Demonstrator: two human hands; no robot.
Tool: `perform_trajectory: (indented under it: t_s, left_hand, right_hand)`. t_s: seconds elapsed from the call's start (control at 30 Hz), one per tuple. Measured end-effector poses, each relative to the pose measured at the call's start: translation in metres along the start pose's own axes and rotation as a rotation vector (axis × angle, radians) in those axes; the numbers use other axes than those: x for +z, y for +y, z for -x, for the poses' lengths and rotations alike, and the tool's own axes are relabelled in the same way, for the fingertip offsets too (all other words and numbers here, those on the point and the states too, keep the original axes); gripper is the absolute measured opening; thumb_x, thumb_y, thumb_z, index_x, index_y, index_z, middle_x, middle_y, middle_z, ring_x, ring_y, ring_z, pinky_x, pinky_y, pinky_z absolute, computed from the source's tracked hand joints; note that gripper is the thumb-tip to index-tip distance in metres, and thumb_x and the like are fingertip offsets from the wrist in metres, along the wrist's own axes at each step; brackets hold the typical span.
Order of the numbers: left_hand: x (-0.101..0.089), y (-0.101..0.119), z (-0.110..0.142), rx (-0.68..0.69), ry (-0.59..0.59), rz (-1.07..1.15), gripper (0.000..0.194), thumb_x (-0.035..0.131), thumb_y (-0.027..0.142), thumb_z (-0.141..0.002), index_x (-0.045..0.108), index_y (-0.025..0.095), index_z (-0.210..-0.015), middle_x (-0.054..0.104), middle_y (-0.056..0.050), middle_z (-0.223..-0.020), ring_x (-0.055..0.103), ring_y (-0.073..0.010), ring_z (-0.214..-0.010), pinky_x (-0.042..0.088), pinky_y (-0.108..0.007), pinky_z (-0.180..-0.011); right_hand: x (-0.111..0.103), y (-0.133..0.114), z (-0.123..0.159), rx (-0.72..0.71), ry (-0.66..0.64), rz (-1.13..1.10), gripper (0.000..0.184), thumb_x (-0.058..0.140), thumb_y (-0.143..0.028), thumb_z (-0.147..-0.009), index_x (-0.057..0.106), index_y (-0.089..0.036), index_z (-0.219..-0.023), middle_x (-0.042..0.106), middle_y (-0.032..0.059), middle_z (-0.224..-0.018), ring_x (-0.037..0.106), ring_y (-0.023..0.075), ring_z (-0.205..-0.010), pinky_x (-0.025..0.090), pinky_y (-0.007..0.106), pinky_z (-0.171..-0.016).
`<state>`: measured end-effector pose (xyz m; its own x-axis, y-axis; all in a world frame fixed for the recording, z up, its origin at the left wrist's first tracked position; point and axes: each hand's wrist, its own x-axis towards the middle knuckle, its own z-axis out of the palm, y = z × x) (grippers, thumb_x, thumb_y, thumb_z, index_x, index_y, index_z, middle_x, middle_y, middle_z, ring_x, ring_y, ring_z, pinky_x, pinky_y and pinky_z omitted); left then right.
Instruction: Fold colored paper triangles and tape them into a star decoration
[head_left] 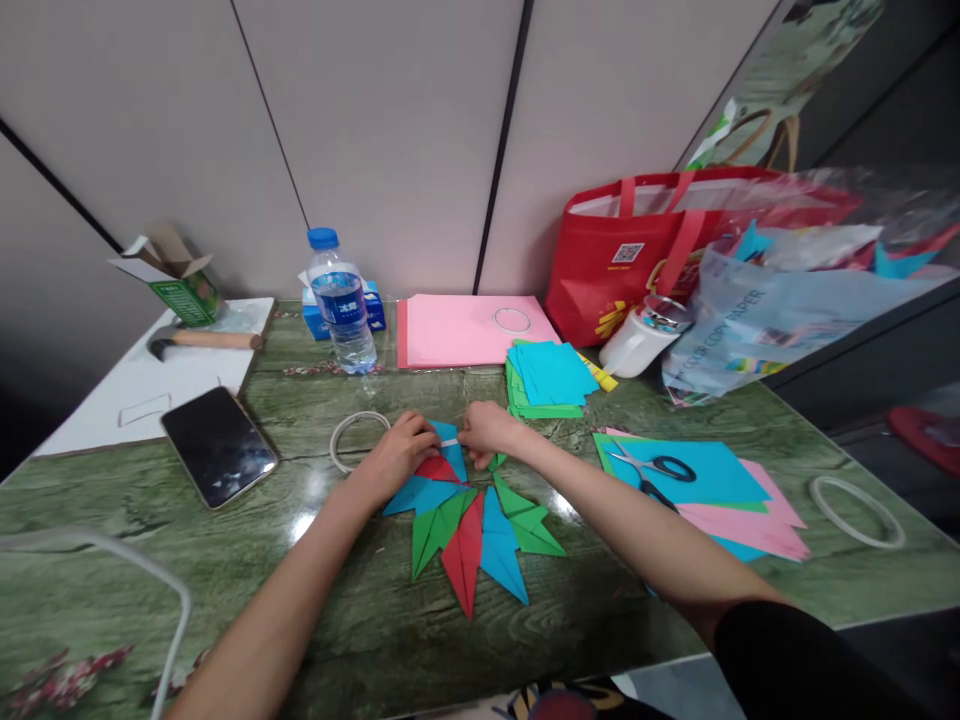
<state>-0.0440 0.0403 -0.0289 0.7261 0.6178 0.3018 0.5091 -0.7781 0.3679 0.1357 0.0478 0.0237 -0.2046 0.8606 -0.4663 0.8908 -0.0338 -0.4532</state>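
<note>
Several folded paper pieces in blue, green and red fan out on the table in a partial ring. My left hand (405,452) bends over the upper left of the ring, fingers together, holding down a blue folded paper (451,460). Beside it lies a red folded paper (437,468). A narrow white strip (448,442) crosses the blue piece between my hands. My right hand (489,432) is closed in a pinch at the strip's right end; its fingertips are partly hidden. Nearer to me spread a green piece (442,525), a red piece (466,550) and a blue piece (501,545).
A white ring (335,440) lies left of my left hand. Beyond are a water bottle (343,310), pink paper (465,330) and blue squares (555,373). Scissors (656,468) rest on coloured sheets at right. A phone (217,445) and hammer (202,340) lie left.
</note>
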Motion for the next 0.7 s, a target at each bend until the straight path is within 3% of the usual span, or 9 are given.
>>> perform_trajectory:
  t_s: [0.2,0.7]
  left_hand:
    - [0.003,-0.002,0.001,-0.020,0.027,0.029,0.015,0.049,0.017,-0.088,0.063,0.015,-0.084,0.057,-0.007,-0.086,0.049,-0.0200,-0.093,0.045,-0.035,-0.082]
    - [0.005,-0.008,0.002,0.016,0.057,0.018,0.015,0.054,0.019,-0.086,0.063,0.016,-0.075,0.059,-0.007,-0.090,0.051,-0.0196,-0.091,0.046,-0.036,-0.082]
  right_hand:
    - [0.006,-0.004,-0.002,-0.182,0.118,0.082,0.013,0.058,-0.017,-0.077,0.070,-0.015,-0.078,0.072,0.0045,-0.066,0.068,0.0155,-0.073,0.047,0.018,-0.066]
    - [0.010,-0.008,-0.003,-0.182,0.126,0.213,0.013,0.062,-0.023,-0.076,0.072,-0.015,-0.078,0.073,0.0092,-0.078,0.067,0.0201,-0.080,0.047,0.023,-0.069]
